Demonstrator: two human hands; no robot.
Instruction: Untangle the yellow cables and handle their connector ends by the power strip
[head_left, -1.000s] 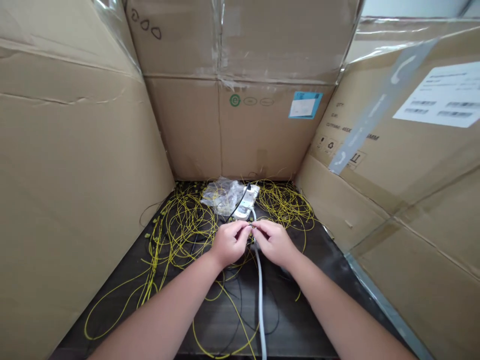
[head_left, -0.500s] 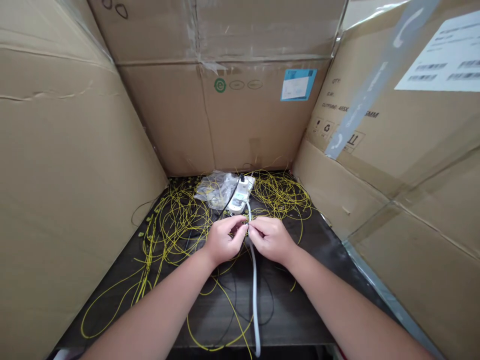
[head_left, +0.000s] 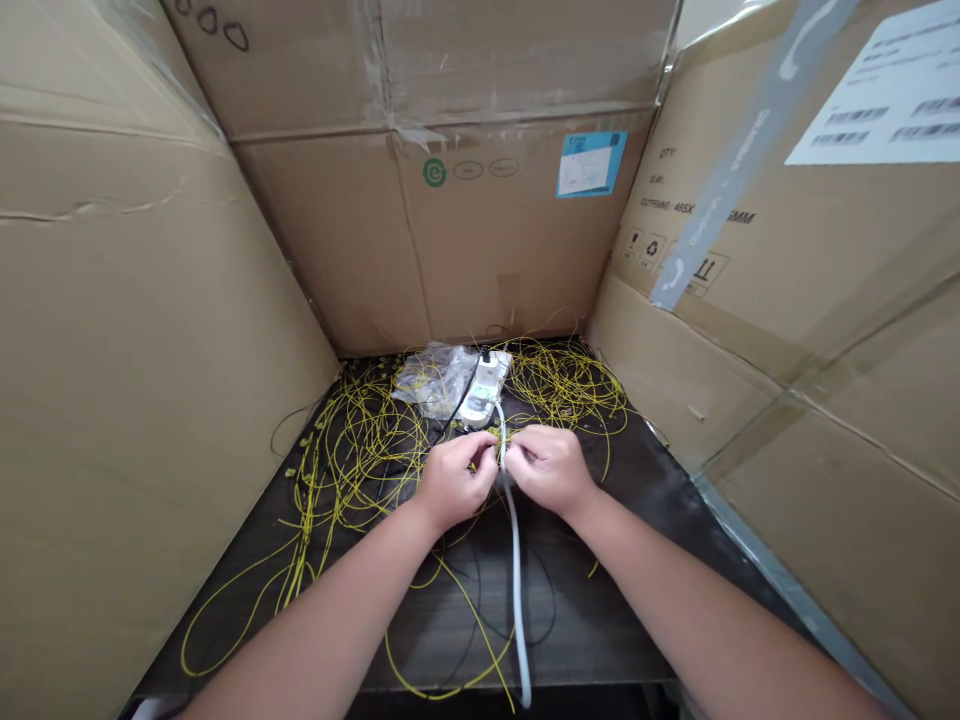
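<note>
Flanking a thick white cable (head_left: 517,590) above the dark wood-look surface (head_left: 600,640), the left hand (head_left: 457,480) and right hand (head_left: 551,470) curl fingers toward thumbs; whether they pinch anything cannot be told. Tangled thin yellow wires (head_left: 574,385) lie beyond, beside a white oblong power strip (head_left: 491,376).

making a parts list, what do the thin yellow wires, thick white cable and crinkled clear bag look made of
Thin yellow wires: probably plastic-coated, from their even colour and smooth loops; core hidden. Thick white cable: likely smooth, satin plastic or rubber, from its soft highlight. Crinkled clear bag: apparently thin, glossy plastic film, see-through with bright creases.
</note>
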